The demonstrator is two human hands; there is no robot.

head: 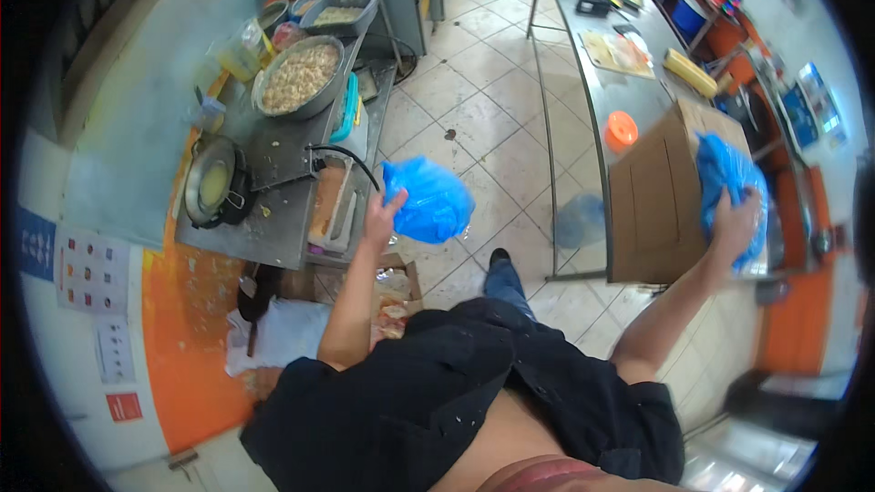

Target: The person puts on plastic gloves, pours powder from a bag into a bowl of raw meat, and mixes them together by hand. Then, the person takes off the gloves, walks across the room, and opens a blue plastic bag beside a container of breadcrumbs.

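My left hand (pixel 383 219) grips a filled blue plastic bag (pixel 432 201) by its side, and the bag hangs over the tiled floor. A second blue plastic bag (pixel 721 158) is in my right hand (pixel 739 222), its fingers pressed into the plastic. This bag is against the near right side of a cardboard box (pixel 649 208) on the steel table (pixel 574 20); whether it rests on anything is hidden. What either bag contains cannot be seen through the plastic.
An orange container (pixel 621 130) and a cutting board (pixel 601 58) with food are on the steel table. At left, a metal counter (pixel 273 236) carries a large pot (pixel 301 75) of food and a pan (pixel 212 181). An open carton (pixel 410 280) sits low beside my left arm.
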